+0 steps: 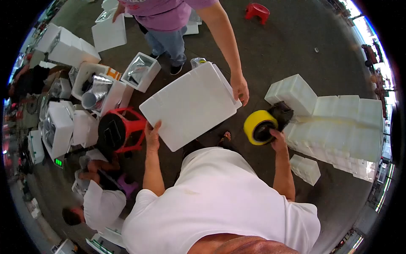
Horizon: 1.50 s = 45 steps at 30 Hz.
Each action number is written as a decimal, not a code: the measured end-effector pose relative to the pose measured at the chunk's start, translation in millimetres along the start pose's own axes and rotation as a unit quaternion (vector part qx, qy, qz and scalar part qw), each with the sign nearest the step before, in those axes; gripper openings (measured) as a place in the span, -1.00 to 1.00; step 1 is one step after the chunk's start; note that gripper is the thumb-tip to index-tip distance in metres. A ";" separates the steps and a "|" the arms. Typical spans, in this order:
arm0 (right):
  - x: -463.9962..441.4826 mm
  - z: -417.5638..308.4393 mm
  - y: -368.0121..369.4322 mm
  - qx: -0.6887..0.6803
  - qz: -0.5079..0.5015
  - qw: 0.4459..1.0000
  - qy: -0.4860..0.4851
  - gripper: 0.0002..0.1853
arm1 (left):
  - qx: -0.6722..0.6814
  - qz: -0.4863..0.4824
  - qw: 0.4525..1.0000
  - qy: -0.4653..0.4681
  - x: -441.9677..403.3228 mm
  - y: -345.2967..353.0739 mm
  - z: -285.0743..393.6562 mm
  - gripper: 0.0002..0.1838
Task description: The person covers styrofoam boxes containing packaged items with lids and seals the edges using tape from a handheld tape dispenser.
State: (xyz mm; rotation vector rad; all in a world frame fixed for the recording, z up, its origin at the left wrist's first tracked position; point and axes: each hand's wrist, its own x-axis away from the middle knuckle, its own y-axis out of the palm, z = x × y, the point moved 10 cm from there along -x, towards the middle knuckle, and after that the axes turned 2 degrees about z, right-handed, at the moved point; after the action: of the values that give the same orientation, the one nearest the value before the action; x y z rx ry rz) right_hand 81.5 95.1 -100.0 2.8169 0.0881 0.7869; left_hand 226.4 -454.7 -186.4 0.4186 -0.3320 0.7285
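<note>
A large white foam box [190, 103], its flat top turned up, lies tilted in front of me. My left hand [152, 136] grips its near left corner, thumb over the edge and the other fingers partly hidden. To the right of the box, my right hand [278, 139] holds a tape dispenser [281, 114] by its lower end. A thick yellow roll of tape [251, 127] is fitted on it, apart from the box. The hand of another person [240, 89] hangs at the box's far right corner; whether it touches is unclear.
Foam boxes [342, 131] are stacked on the right, with a small one [305, 169] beside them. A red stool [120, 129] and open foam boxes [141, 71] stand on the left. A seated person [101, 203] is at lower left. Farther off is another red stool [257, 12].
</note>
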 end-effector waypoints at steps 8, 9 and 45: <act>9.7 -51.4 110.5 0.170 -0.179 0.968 -0.038 -0.26 | -0.005 -0.186 0.982 0.005 41.4 95.3 45.0 -0.51; 5.3 -53.5 83.1 0.181 -0.145 0.972 -0.044 -0.27 | -0.026 -0.203 0.979 0.003 33.9 112.7 32.9 -0.52; 97.7 -63.0 -211.4 -0.191 0.166 0.954 -0.162 -0.38 | -0.696 -0.199 0.678 0.129 -130.3 189.7 -55.8 -0.32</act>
State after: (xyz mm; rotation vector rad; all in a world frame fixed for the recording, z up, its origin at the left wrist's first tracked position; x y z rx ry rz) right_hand 132.4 324.4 -45.0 2.5669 -0.5431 0.3379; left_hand 10.7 -375.0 -243.3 -1.0617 -0.4161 -0.0544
